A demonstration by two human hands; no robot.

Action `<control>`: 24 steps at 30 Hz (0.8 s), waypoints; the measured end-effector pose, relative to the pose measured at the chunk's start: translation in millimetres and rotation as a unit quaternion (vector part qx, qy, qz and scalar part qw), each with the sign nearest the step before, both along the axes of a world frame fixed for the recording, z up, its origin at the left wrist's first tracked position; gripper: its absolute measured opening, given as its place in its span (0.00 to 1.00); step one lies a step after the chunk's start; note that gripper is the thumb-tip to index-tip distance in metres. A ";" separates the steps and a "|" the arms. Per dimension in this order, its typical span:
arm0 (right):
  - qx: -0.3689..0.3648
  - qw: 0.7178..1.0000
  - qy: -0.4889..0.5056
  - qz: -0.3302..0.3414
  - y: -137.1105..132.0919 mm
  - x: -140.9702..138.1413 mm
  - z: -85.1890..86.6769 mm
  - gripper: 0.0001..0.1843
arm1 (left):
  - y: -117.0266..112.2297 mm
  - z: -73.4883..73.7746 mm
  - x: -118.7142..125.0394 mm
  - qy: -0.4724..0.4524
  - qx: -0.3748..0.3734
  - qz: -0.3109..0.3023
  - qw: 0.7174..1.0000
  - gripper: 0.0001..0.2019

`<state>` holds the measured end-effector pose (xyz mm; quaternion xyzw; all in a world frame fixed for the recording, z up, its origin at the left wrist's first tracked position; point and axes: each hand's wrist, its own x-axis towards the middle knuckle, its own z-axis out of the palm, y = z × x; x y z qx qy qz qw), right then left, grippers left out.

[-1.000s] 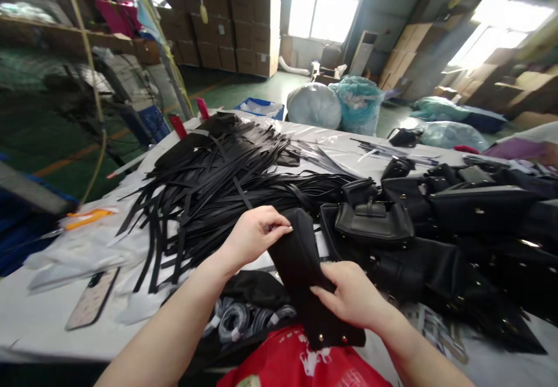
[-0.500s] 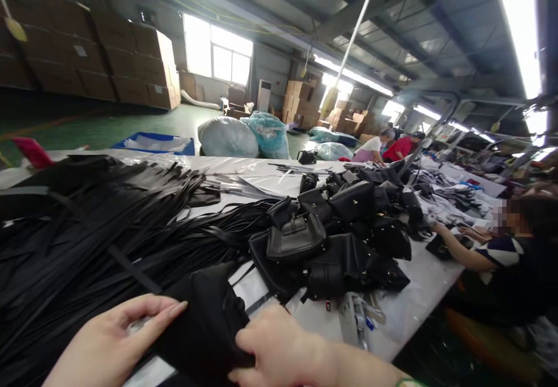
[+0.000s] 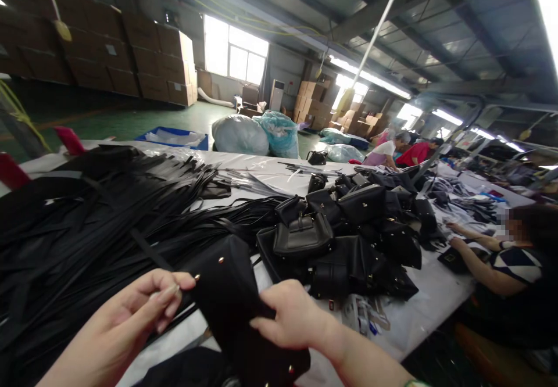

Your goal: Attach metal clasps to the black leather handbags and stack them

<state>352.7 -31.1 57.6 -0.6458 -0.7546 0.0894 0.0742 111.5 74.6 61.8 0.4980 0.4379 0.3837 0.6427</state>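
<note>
A black handbag [image 3: 235, 305] is held up before me, tilted, with a flat panel bearing small gold studs toward me. My right hand [image 3: 290, 314] is closed on its right edge, thumb in front. My left hand [image 3: 143, 311] is at its upper left, an index fingertip by a corner stud. The left thumb and fingers are pinched together; whatever they hold, if anything, is too small to name. Long black straps [image 3: 131, 218] lie in a heap beyond my left hand. Past my right hand is a pile of black handbags [image 3: 305, 233].
Metal pieces and a blue item lie on the white table [image 3: 429, 282] beyond my right forearm. A co-worker [image 3: 514, 265] handles a black bag at the right edge. Behind the table are stuffed plastic bags [image 3: 239, 135], a blue bin [image 3: 174, 137] and stacked cartons [image 3: 148, 56].
The handbag has been turned, so its studded panel now shows. My left thumb has come off its surface, and the left fingers are now pinched at the upper corner. The view has shifted left.
</note>
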 end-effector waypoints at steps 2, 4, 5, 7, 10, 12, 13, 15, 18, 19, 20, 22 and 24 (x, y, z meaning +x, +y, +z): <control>0.029 0.999 0.038 -0.014 2.8 9.6 4.4 0.15 | 1.3 2.9 -10.5 -0.033 0.013 -0.028 0.999 0.20; 0.050 0.996 0.073 -0.030 7.1 20.6 6.0 0.14 | 0.7 3.1 -17.9 -0.070 0.028 -0.031 0.997 0.17; 0.059 0.994 0.086 -0.037 9.9 26.4 5.4 0.14 | 0.1 1.5 -20.2 -0.087 0.030 -0.025 0.995 0.16; 0.076 0.990 0.105 -0.052 16.2 37.9 1.4 0.15 | -0.5 -5.0 -22.6 -0.105 0.025 -0.017 0.994 0.15; 0.091 0.985 0.130 -0.069 24.0 51.5 -7.7 0.18 | 0.9 -19.2 -23.9 -0.080 0.022 -0.007 0.997 0.16; 0.101 0.983 0.140 -0.071 27.0 56.2 -13.3 0.19 | 3.6 -28.8 -23.8 -0.053 0.029 0.002 0.998 0.16; 0.105 0.982 0.138 -0.069 28.1 57.2 -15.9 0.19 | 5.3 -33.1 -23.4 -0.046 0.031 0.008 0.998 0.17; 0.118 0.984 0.118 -0.062 30.2 57.0 -20.9 0.19 | 9.0 -40.7 -21.6 -0.049 0.022 0.019 0.998 0.19; 0.134 0.987 0.066 -0.050 35.1 55.9 -30.5 0.19 | 13.9 -50.3 -17.3 -0.084 -0.015 0.049 0.995 0.20; 0.138 0.988 0.054 -0.051 37.2 56.6 -34.5 0.19 | 15.1 -53.5 -15.9 -0.092 -0.026 0.063 0.993 0.19; 0.139 0.988 0.048 -0.057 39.5 58.0 -38.8 0.20 | 16.1 -57.0 -14.6 -0.096 -0.034 0.076 0.992 0.19; 0.133 0.986 0.065 -0.079 44.1 63.1 -47.9 0.20 | 18.1 -65.2 -12.4 -0.095 -0.049 0.095 0.990 0.18; 0.125 0.978 0.124 -0.108 48.0 69.8 -55.9 0.20 | 20.2 -75.0 -10.1 -0.093 -0.061 0.102 0.989 0.18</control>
